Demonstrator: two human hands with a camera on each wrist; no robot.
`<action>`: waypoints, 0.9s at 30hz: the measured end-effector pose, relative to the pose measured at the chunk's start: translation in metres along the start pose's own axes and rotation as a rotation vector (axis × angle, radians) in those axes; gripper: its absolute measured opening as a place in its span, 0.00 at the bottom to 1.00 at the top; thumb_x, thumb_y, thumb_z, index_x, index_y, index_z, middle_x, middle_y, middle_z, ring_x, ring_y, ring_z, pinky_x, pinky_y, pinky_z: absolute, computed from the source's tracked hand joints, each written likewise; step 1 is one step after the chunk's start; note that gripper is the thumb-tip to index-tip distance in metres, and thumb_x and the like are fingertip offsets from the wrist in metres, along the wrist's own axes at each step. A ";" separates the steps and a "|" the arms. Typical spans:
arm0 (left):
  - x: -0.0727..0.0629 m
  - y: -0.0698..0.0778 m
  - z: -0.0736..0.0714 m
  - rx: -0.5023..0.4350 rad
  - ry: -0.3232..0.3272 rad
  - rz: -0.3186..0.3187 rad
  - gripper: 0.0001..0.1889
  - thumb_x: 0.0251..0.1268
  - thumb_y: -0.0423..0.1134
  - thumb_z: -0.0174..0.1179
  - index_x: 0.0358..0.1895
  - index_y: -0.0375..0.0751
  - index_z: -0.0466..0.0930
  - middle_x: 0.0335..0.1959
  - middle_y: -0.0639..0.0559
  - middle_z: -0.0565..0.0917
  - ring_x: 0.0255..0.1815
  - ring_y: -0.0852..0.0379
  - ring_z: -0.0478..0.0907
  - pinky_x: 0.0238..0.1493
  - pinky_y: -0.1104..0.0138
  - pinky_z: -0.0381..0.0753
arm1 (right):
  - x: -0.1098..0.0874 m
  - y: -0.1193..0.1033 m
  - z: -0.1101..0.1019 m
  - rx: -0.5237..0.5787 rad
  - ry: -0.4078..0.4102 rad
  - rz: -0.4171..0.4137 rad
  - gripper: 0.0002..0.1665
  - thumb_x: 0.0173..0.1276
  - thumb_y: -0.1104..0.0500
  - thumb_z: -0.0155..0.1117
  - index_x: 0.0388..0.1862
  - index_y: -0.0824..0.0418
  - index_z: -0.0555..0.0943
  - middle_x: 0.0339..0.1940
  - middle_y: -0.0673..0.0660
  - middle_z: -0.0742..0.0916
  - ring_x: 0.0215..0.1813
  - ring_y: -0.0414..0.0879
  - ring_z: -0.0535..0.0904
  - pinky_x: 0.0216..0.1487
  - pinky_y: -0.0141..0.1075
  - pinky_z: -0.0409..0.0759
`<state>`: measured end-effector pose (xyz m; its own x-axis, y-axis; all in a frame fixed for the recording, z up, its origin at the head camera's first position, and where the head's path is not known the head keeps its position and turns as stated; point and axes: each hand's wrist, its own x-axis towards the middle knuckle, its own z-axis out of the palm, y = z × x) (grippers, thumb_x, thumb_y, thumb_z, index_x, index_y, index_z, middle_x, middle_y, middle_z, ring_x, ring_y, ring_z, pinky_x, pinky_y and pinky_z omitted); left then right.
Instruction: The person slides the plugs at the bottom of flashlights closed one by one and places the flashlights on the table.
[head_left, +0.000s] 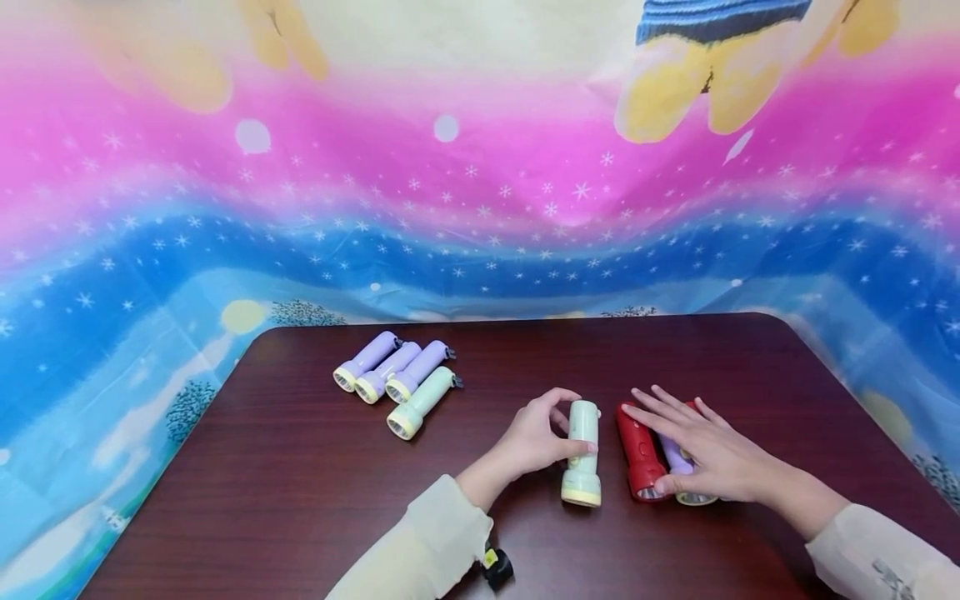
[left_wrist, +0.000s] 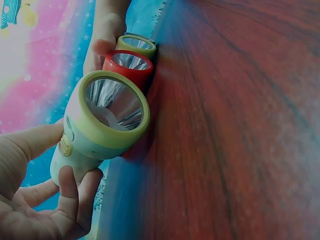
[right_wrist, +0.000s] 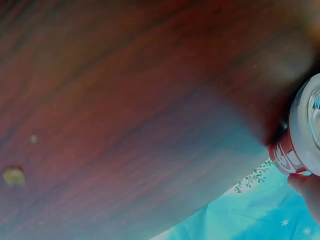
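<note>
My left hand (head_left: 534, 435) holds a pale green flashlight (head_left: 582, 458) between thumb and fingers, its yellow-rimmed lens (left_wrist: 115, 102) pointing toward me. Whether it touches the table cannot be told. Just to the right, a red flashlight (head_left: 637, 458) and a purple flashlight (head_left: 673, 460) lie side by side, lenses facing me. Over them spreads my right hand (head_left: 712, 452), fingers fairly straight, the thumb by the red one's lens end; it hides much of the purple one. At the right wrist view's edge, a fingertip meets a red-bodied flashlight with a pale rim (right_wrist: 300, 135), mostly cut off.
Three purple flashlights (head_left: 367, 360) and another green flashlight (head_left: 423, 404) lie in a slanted row on the left of the dark wooden table (head_left: 247, 483). A patterned cloth (head_left: 465, 208) hangs behind the table. A black strap device (head_left: 497, 568) is at my left wrist.
</note>
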<state>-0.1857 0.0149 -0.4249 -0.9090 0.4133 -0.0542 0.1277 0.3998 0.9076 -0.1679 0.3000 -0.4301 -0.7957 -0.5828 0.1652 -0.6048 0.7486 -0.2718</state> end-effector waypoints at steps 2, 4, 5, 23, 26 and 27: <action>0.001 0.001 0.001 0.020 -0.002 -0.013 0.33 0.52 0.41 0.76 0.62 0.50 0.72 0.34 0.53 0.79 0.29 0.61 0.77 0.27 0.69 0.82 | 0.000 0.000 0.000 -0.002 -0.004 0.005 0.57 0.50 0.33 0.74 0.78 0.39 0.60 0.80 0.54 0.64 0.84 0.42 0.40 0.65 0.74 0.56; 0.001 0.001 0.003 0.047 -0.003 -0.026 0.33 0.51 0.42 0.77 0.62 0.50 0.73 0.33 0.54 0.79 0.29 0.62 0.76 0.28 0.70 0.80 | 0.000 0.000 0.001 -0.003 -0.007 0.007 0.57 0.50 0.32 0.73 0.78 0.39 0.61 0.80 0.54 0.64 0.84 0.44 0.42 0.65 0.74 0.56; 0.001 0.001 0.003 0.057 -0.003 -0.031 0.33 0.51 0.43 0.77 0.61 0.50 0.73 0.32 0.55 0.79 0.30 0.62 0.76 0.28 0.70 0.80 | 0.000 0.000 0.001 -0.001 -0.007 0.009 0.57 0.50 0.32 0.73 0.78 0.39 0.61 0.80 0.54 0.64 0.84 0.45 0.42 0.65 0.74 0.56; 0.011 0.009 0.019 0.154 0.015 -0.076 0.32 0.50 0.48 0.77 0.58 0.49 0.74 0.30 0.56 0.78 0.29 0.63 0.74 0.27 0.71 0.75 | -0.002 -0.002 0.002 -0.017 -0.020 0.039 0.57 0.49 0.32 0.73 0.78 0.38 0.61 0.80 0.53 0.64 0.81 0.61 0.51 0.65 0.74 0.56; 0.013 0.011 0.021 0.158 0.017 -0.084 0.32 0.49 0.49 0.77 0.58 0.49 0.74 0.30 0.56 0.78 0.29 0.63 0.74 0.27 0.71 0.75 | -0.001 -0.002 0.001 -0.023 -0.020 0.038 0.57 0.50 0.31 0.73 0.78 0.38 0.60 0.80 0.54 0.65 0.81 0.59 0.50 0.66 0.74 0.56; 0.014 0.011 0.021 0.163 0.018 -0.087 0.32 0.49 0.49 0.77 0.58 0.49 0.74 0.30 0.56 0.78 0.29 0.63 0.74 0.27 0.71 0.75 | -0.001 -0.002 0.000 -0.021 -0.021 0.039 0.57 0.50 0.31 0.73 0.78 0.39 0.60 0.80 0.54 0.65 0.81 0.60 0.51 0.66 0.74 0.56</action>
<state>-0.1889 0.0425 -0.4241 -0.9260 0.3577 -0.1208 0.1097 0.5610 0.8205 -0.1663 0.2991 -0.4301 -0.8176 -0.5596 0.1354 -0.5745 0.7771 -0.2572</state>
